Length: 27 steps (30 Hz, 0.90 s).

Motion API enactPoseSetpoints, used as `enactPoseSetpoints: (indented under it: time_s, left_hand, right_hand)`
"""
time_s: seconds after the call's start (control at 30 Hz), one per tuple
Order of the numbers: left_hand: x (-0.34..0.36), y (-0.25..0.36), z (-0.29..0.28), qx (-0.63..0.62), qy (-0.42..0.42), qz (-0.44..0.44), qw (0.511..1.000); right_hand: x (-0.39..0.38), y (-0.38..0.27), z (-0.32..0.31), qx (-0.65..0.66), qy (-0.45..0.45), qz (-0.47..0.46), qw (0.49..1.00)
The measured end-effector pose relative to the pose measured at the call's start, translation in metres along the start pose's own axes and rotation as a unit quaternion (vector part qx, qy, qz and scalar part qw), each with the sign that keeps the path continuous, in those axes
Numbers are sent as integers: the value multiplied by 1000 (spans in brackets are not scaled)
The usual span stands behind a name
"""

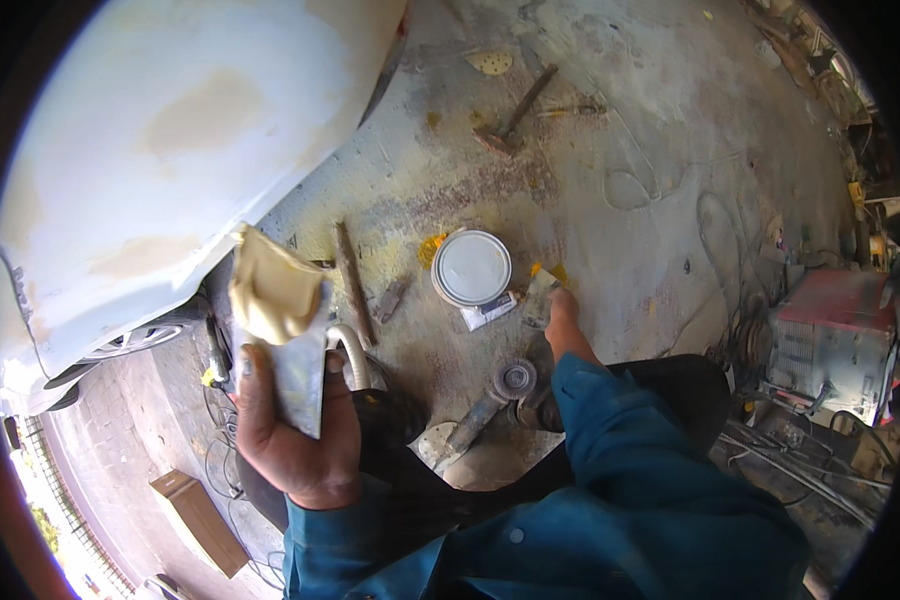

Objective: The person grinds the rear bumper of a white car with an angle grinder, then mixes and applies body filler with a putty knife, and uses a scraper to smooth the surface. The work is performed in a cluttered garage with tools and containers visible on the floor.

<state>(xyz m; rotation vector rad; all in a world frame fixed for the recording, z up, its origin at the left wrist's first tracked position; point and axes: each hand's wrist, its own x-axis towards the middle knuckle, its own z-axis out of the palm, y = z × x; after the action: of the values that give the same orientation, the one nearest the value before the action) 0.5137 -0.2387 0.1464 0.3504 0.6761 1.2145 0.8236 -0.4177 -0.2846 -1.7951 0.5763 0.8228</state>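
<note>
The fingers (254, 395) of your left hand (305, 455) are gripping a flat metal plate (300, 385) by its lower edges, which is likely leaving them clear of the beige paste (275, 295) at its upper end. You are holding the plate up in front of you, left of centre. Your right hand (563, 312) is gripping what looks like a small flat scraper (538, 303), too small to make out fully. Just beside it, a round can (472, 267) is sitting on the floor (580, 165), presumably for easy reach. Farther left, a white car panel (100, 150) is showing beige patches (202, 112).
</note>
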Motion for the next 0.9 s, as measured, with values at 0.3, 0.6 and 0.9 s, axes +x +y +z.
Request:
enactPoseSetpoints:
  time_s: [0.3, 0.6, 0.9]
  left_hand:
    - [2, -11, 6, 2, -87, -58, 995]
    - [-6, -5, 0, -17, -158, -86, 984]
    - [-17, 5, -2, -15, -129, -100, 987]
  right_hand:
    - [-216, -241, 46, 97, -277, -449, 844]
    - [-449, -277, 3, -116, -292, -814, 488]
    - [-436, -265, -14, -209, -190, -886, 368]
